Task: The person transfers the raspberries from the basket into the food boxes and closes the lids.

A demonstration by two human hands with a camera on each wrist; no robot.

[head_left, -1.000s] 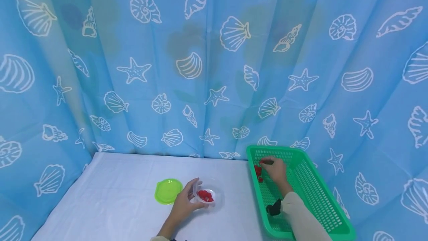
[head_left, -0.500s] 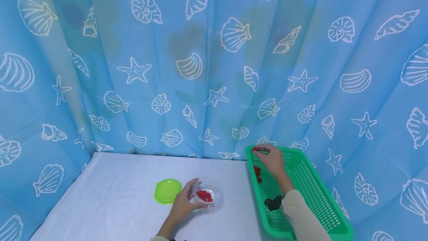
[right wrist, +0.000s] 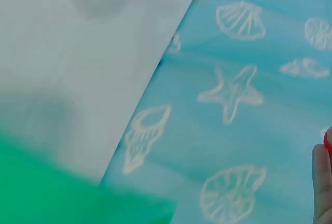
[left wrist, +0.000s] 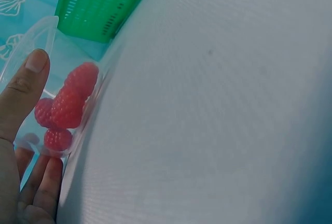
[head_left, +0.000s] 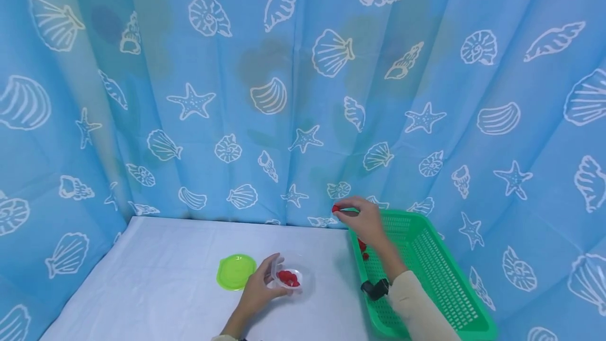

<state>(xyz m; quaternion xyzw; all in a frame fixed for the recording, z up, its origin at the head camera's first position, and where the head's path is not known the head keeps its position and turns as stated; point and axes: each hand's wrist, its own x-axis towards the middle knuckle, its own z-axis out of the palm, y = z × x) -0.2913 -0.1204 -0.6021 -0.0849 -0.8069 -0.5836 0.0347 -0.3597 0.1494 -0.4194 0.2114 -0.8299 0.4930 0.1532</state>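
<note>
On the table, my left hand grips a clear plastic tub from its left side, thumb and fingers around the wall. Several raspberries lie in the tub, seen through its side in the left wrist view. My right hand is raised over the left rim of the green basket and pinches one raspberry between thumb and fingertips. Only the fingertips and a bit of red show at the right wrist view's edge. More raspberries lie inside the basket along its left wall, partly hidden by the right arm.
A lime-green lid lies flat on the white-covered table, left of the tub. A blue curtain with white shell prints hangs behind the table and at both sides. The basket stands at the table's right.
My right hand has come up out of the basket with a raspberry and moved left past its rim. The left hand and tub have stayed in place.
</note>
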